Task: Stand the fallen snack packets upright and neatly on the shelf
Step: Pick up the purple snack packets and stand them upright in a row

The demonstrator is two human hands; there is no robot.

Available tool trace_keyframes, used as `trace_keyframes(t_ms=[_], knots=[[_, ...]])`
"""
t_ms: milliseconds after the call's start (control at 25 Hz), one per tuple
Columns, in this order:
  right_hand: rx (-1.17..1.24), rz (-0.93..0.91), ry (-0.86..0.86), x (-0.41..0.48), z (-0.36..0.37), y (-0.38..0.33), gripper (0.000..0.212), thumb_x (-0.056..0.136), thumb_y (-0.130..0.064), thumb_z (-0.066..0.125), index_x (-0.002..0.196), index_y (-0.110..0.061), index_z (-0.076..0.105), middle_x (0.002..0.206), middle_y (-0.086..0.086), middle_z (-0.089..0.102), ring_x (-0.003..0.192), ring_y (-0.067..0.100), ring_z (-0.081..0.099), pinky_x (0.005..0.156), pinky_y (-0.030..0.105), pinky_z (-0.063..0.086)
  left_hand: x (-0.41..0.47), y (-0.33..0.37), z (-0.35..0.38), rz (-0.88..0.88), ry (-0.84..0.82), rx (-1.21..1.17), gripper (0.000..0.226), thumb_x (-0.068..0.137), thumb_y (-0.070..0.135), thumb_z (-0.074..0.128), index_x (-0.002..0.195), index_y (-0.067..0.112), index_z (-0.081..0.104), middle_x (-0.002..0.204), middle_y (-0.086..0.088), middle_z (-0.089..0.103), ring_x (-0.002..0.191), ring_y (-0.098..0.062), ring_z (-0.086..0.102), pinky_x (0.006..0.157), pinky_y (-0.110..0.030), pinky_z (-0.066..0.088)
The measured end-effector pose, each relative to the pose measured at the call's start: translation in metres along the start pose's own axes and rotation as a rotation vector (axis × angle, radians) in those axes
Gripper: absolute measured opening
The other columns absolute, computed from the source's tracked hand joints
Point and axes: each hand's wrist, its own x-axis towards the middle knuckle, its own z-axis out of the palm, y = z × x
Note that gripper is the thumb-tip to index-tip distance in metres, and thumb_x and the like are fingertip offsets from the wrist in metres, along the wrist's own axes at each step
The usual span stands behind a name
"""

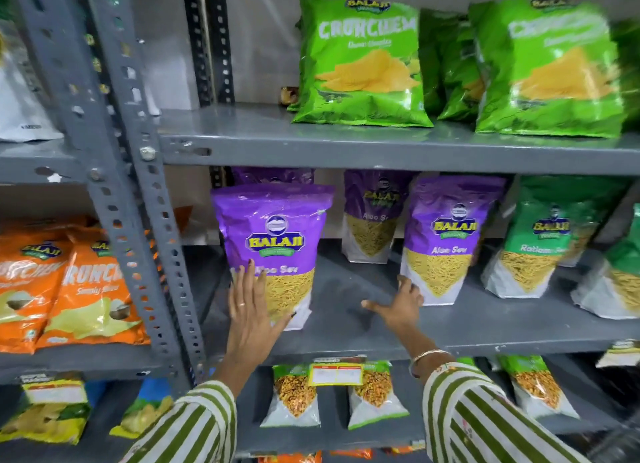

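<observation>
Two purple Aloo Sev packets stand upright on the middle grey shelf (363, 289). My left hand (251, 303) lies flat, fingers spread, against the lower front of the left purple packet (277, 234). My right hand (401, 303) is open on the shelf, its fingertips touching the bottom left corner of the right purple packet (446, 241). Further back, a third purple packet (374, 217) stands upright. Neither hand grips anything.
Green Ratlami Sev packets (533, 244) stand to the right on the same shelf. Green Crunchem bags (363, 64) fill the shelf above, orange bags (86, 289) the left bay, small packets (294, 393) the shelf below. A perforated grey upright (149, 241) borders the left.
</observation>
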Motion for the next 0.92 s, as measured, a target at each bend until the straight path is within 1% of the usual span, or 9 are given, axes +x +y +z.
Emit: trace_keyframes(t_ms=[80,200,360,440,520,600,720,800,920], knots=[[-0.024,0.04,0.16,0.012,-0.035,0.021,0.098,0.052,-0.035,0.087,0.129,0.002,0.038,0.13,0.026,0.044,0.122,0.041,0.038,0.105,0.045,0.028,0.001,0.037,0.019,0.133,0.013,0.031,0.079,0.082,0.067,0.025,0.133,0.006,0.031,0.143,-0.016,0.028,0.133,-0.033,0.026,0.113,-0.039,0.013],[0.007,0.094,0.175,0.046,-0.081,0.061,0.096,0.053,-0.028,0.087,0.129,0.004,0.037,0.13,0.026,0.045,0.125,0.04,0.038,0.106,0.044,0.027,0.012,0.102,0.067,0.161,-0.085,-0.095,0.073,0.076,0.055,0.047,0.131,0.008,0.036,0.141,-0.013,0.036,0.13,-0.029,0.032,0.109,-0.033,0.018],[0.217,0.053,-0.03,0.111,-0.114,0.115,0.089,0.059,-0.008,0.085,0.131,0.008,0.035,0.131,0.024,0.044,0.129,0.037,0.038,0.109,0.044,0.032,0.041,0.201,0.127,-0.235,-0.282,-0.533,0.083,0.074,0.021,0.073,0.14,0.003,0.026,0.145,-0.012,0.036,0.134,-0.022,0.035,0.11,-0.028,0.026],[0.262,-0.008,-0.139,0.144,-0.116,0.134,0.076,0.058,-0.002,0.084,0.122,0.003,0.042,0.121,0.016,0.05,0.122,0.029,0.046,0.102,0.04,0.039,0.062,0.234,0.15,-0.431,-0.418,-0.679,0.082,0.069,0.006,0.077,0.136,0.0,0.031,0.134,0.001,0.038,0.12,-0.011,0.038,0.095,-0.02,0.032],[0.296,-0.071,-0.287,0.167,-0.111,0.14,0.077,0.056,-0.011,0.086,0.121,0.0,0.046,0.126,0.012,0.054,0.118,0.021,0.049,0.104,0.038,0.04,0.079,0.243,0.164,-0.534,-0.466,-0.754,0.079,0.057,0.011,0.083,0.126,0.002,0.044,0.127,-0.004,0.053,0.107,-0.014,0.049,0.087,-0.024,0.039],[0.351,-0.047,-0.381,0.173,-0.104,0.136,0.082,0.053,-0.02,0.086,0.124,-0.002,0.049,0.126,0.013,0.06,0.117,0.024,0.054,0.101,0.04,0.046,0.081,0.244,0.17,-0.615,-0.463,-0.742,0.079,0.046,0.022,0.082,0.116,0.003,0.051,0.118,-0.012,0.063,0.1,-0.019,0.057,0.085,-0.031,0.045],[0.364,-0.035,-0.405,0.158,-0.093,0.125,0.081,0.052,-0.021,0.088,0.122,-0.004,0.051,0.119,0.011,0.062,0.109,0.022,0.057,0.085,0.033,0.05,0.073,0.235,0.163,-0.652,-0.43,-0.726,0.064,0.055,0.009,0.083,0.11,0.004,0.051,0.107,-0.008,0.061,0.096,-0.018,0.055,0.077,-0.03,0.048],[0.378,-0.018,-0.418,0.143,-0.084,0.116,0.1,0.035,-0.04,0.086,0.122,-0.008,0.05,0.124,0.012,0.061,0.113,0.026,0.057,0.094,0.041,0.049,0.066,0.222,0.151,-0.654,-0.418,-0.723,0.079,0.043,0.015,0.084,0.114,0.003,0.051,0.112,-0.012,0.063,0.097,-0.018,0.055,0.087,-0.036,0.05],[0.406,-0.023,-0.488,0.109,-0.076,0.099,0.1,0.036,-0.035,0.082,0.125,-0.007,0.046,0.125,0.013,0.06,0.109,0.021,0.056,0.088,0.033,0.046,0.054,0.2,0.122,-0.665,-0.411,-0.682,0.079,0.045,0.013,0.083,0.117,0.002,0.052,0.118,-0.016,0.063,0.1,-0.019,0.057,0.092,-0.037,0.047]])
